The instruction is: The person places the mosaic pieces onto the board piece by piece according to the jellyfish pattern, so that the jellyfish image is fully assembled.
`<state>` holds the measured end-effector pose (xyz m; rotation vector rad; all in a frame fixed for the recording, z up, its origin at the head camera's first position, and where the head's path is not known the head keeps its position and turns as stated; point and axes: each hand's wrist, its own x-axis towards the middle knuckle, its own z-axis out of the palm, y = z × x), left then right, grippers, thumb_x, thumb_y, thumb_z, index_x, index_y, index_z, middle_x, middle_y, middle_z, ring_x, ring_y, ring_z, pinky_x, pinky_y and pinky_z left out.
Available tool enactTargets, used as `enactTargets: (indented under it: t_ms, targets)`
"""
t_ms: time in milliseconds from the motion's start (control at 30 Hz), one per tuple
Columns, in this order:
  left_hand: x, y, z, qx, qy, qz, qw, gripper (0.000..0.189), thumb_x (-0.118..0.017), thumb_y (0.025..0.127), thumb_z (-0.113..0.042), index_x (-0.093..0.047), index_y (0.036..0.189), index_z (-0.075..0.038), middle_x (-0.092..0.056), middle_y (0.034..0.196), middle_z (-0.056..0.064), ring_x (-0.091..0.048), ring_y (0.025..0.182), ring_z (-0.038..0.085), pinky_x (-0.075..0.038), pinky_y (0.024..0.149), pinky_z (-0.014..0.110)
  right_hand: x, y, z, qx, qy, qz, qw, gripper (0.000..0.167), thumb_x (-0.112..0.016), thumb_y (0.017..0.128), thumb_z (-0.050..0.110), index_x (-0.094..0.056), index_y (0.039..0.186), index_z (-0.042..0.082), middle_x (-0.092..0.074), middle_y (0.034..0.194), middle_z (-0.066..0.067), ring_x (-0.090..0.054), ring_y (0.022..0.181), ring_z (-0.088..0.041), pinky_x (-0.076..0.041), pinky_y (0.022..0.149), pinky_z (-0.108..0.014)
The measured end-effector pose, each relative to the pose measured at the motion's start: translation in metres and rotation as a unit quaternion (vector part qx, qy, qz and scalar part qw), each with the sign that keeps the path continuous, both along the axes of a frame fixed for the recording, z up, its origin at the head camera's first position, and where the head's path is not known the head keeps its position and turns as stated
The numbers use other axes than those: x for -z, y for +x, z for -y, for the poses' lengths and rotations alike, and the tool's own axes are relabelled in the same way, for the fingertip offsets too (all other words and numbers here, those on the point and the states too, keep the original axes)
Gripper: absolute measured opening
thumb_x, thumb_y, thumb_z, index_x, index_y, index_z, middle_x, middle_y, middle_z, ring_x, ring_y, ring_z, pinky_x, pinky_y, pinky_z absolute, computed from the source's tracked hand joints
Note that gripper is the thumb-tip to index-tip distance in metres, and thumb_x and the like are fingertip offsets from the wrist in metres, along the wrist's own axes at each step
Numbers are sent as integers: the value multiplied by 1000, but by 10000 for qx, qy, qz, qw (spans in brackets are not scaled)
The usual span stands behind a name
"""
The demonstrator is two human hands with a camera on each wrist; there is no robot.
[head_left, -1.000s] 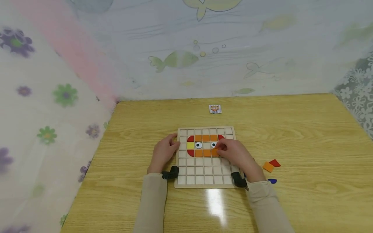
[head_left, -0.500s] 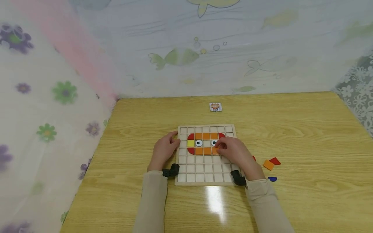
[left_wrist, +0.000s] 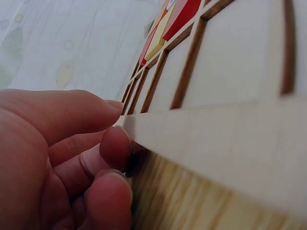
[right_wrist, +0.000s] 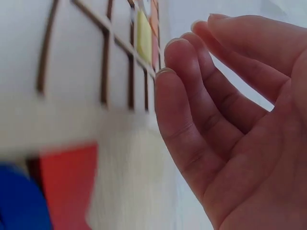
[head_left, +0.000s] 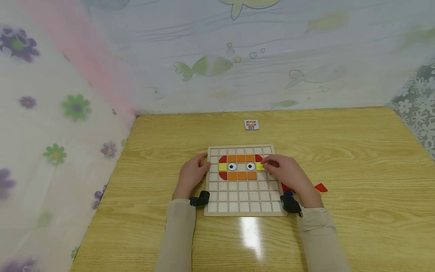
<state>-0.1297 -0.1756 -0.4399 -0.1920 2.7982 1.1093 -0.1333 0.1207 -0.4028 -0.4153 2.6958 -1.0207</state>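
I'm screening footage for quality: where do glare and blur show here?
Head view: bright glare on the table, nearer the camera than the grid board; left wrist: wall out of focus; right wrist: red piece and blue piece blurred, right hand sharper.

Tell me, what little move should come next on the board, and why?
Maybe the right hand should pick up the red piece lying right of the board. Red corners round off three ends of the orange rows, but the cell right of the lower row looks bare.
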Motion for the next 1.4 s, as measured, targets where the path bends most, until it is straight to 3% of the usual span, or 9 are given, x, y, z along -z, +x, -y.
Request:
enactTargets:
  t_ms: [200,500,800,1000,1267,1400]
  targets:
    - [1,0,1,14,-108,-52,9999,42,-53,87,-35,-50,127,-22,-54,70,-3,-47,54,15,-36,54,29,-4,-2,-22,247,-86,414,9988,27,-52,90,31,-60,109,13,-61,92,-4,-52,79,-19,-43,68,-32]
    - [3,-1,0,109,-193,-110,9997,42,-52,88,-34,-51,127,-22,-54,70,-3,-47,55,14,-37,55,29,-12,2,-61,401,-19,568,9976,40,-47,91,39,-56,114,9,-61,92,-9,-55,80,-22,-43,69,-33]
    - [0,-1,-1,52,-99,-73,9999,42,-54,87,-34,-51,127,-21,-54,70,-2,-46,56,15,-36,55,29,-8,5,-72,-35,324,363,9988,32,-54,89,32,-60,109,7,-59,97,-8,-54,83,-21,-42,71,-35]
    - [-1,-1,-2,26,-79,-68,9999,42,-55,86,-33,-52,126,-21,-53,69,-2,-47,55,15,-36,54,28,-3,9,-73,-98,469,435,9979,30,-58,86,32,-62,104,8,-58,90,-3,-52,79,-18,-41,72,-35]
    - [-1,-1,-1,40,-112,-42,9999,42,-54,87,-33,-51,127,-20,-53,69,-2,-46,55,15,-36,53,29,-4,15,-74,-530,503,1035,9919,32,-67,79,26,-58,101,5,-53,79,-1,-47,72,-17,-38,65,-31]
    - [-1,-1,0,67,-130,-58,9999,42,-54,87,-33,-51,127,-20,-52,69,-2,-46,55,15,-35,54,29,-5,17,-70,-613,654,1086,9900,33,-71,75,21,-56,99,4,-51,82,-2,-45,75,-18,-38,65,-31]
